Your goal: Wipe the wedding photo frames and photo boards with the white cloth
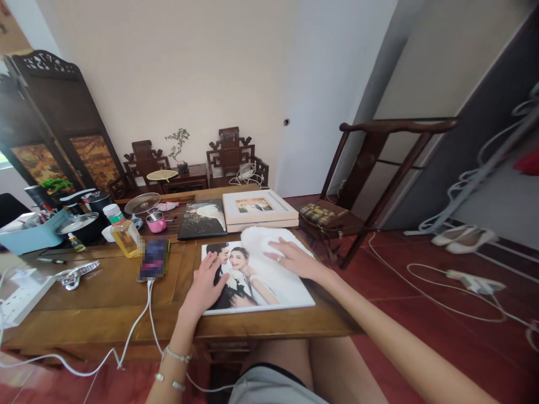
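Observation:
A large wedding photo print (236,280) of a couple lies flat at the table's front edge. On its left side rests my left hand (208,280), fingers stretched out over the picture. A fluffy white cloth (252,240) covers the print's upper right part. My right hand (292,258) presses on this cloth, with a fold of it bunched between thumb and fingers. Behind the print are a dark photo panel (203,217) and a stack of white framed pictures (290,209).
To the left are a phone (154,259) on a charging cable, a bottle of yellow liquid (126,238), a pink cup (156,223), a hair clip (78,274) and a power strip (27,294). A wooden chair (370,163) with a bag (322,215) stands right of the table (252,325).

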The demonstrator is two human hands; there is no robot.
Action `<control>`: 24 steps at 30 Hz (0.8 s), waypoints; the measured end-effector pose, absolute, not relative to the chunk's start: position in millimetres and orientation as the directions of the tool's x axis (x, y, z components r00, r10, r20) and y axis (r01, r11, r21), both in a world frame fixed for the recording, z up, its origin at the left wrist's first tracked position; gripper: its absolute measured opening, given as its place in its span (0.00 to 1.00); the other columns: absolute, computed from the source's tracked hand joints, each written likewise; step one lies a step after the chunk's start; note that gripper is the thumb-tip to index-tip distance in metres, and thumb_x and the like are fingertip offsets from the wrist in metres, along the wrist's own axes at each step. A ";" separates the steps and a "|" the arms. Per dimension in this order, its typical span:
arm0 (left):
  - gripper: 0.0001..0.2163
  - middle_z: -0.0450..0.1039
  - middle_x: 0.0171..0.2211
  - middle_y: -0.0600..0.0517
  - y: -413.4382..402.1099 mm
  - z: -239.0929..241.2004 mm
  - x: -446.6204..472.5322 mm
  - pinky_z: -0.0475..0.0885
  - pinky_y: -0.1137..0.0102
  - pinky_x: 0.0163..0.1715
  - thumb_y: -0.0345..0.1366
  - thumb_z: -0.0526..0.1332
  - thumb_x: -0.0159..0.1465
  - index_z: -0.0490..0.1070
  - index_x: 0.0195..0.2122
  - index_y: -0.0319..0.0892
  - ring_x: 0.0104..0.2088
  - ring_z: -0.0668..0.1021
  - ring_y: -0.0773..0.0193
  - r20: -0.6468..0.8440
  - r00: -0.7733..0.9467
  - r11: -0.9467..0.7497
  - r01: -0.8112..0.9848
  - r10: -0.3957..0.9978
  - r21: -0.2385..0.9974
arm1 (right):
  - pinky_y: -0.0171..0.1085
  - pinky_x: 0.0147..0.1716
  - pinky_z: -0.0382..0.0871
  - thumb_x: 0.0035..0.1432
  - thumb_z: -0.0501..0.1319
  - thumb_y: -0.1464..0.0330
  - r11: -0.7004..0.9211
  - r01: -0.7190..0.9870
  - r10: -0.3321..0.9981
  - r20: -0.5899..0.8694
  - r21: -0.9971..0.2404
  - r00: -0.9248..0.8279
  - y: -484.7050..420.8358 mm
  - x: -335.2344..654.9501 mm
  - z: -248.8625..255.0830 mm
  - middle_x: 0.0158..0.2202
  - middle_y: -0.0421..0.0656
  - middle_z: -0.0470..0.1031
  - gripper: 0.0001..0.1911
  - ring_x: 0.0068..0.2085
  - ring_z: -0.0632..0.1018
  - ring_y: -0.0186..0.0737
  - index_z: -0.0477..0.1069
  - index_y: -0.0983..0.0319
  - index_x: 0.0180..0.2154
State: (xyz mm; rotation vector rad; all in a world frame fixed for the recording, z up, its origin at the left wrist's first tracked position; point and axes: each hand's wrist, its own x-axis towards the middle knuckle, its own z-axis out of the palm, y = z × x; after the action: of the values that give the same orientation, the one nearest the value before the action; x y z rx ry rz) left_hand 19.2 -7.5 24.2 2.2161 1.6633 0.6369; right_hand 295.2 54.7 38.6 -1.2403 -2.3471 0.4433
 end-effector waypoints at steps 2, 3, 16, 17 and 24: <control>0.24 0.50 0.65 0.43 -6.7 23.6 19.1 0.52 0.49 0.60 0.45 0.51 0.66 0.56 0.62 0.45 0.66 0.52 0.54 0.170 0.226 -0.281 0.821 0.959 0.497 | 0.56 0.58 0.54 0.62 0.49 0.63 0.566 0.681 0.822 0.259 -0.465 -0.507 65.4 287.9 42.4 0.43 0.46 0.77 0.13 0.55 0.70 0.56 0.71 0.59 0.39; 0.24 0.50 0.65 0.43 -6.7 23.6 19.4 0.52 0.49 0.60 0.45 0.50 0.66 0.55 0.62 0.45 0.66 0.52 0.54 0.170 0.221 -0.277 0.819 0.960 0.502 | 0.56 0.58 0.54 0.62 0.49 0.63 0.567 0.682 0.822 0.263 -0.462 -0.506 65.0 286.4 42.8 0.43 0.46 0.76 0.13 0.55 0.69 0.55 0.71 0.59 0.39; 0.22 0.48 0.66 0.42 -9.4 16.2 16.7 0.54 0.52 0.60 0.42 0.45 0.68 0.54 0.62 0.42 0.66 0.53 0.55 0.198 0.199 -0.275 0.811 0.960 0.516 | 0.56 0.62 0.48 0.63 0.50 0.62 0.641 0.650 0.754 0.177 -0.408 -0.632 -85.4 318.6 42.1 0.61 0.44 0.62 0.14 0.64 0.57 0.52 0.73 0.56 0.35; 0.22 0.48 0.66 0.42 -8.9 15.6 16.2 0.54 0.52 0.60 0.42 0.45 0.68 0.54 0.62 0.42 0.66 0.53 0.55 0.202 0.203 -0.280 0.810 0.958 0.515 | 0.55 0.62 0.48 0.63 0.50 0.62 0.642 0.650 0.753 0.173 -0.407 -0.635 -84.5 318.4 41.6 0.62 0.43 0.61 0.14 0.64 0.56 0.51 0.73 0.56 0.35; 0.22 0.48 0.66 0.42 -7.4 15.2 13.9 0.52 0.53 0.61 0.41 0.46 0.68 0.54 0.62 0.42 0.66 0.53 0.56 0.198 0.219 -0.292 0.801 0.955 0.522 | 0.56 0.56 0.58 0.60 0.51 0.60 0.514 0.725 0.853 0.179 -0.459 -0.491 6.3 305.6 36.7 0.56 0.49 0.69 0.18 0.63 0.57 0.59 0.70 0.60 0.46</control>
State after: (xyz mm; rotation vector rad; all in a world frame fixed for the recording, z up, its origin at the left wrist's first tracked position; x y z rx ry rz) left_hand 13.9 -7.4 15.2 2.1902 1.6438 0.7057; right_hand 305.6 6.3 36.7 -1.3039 -2.3759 0.4586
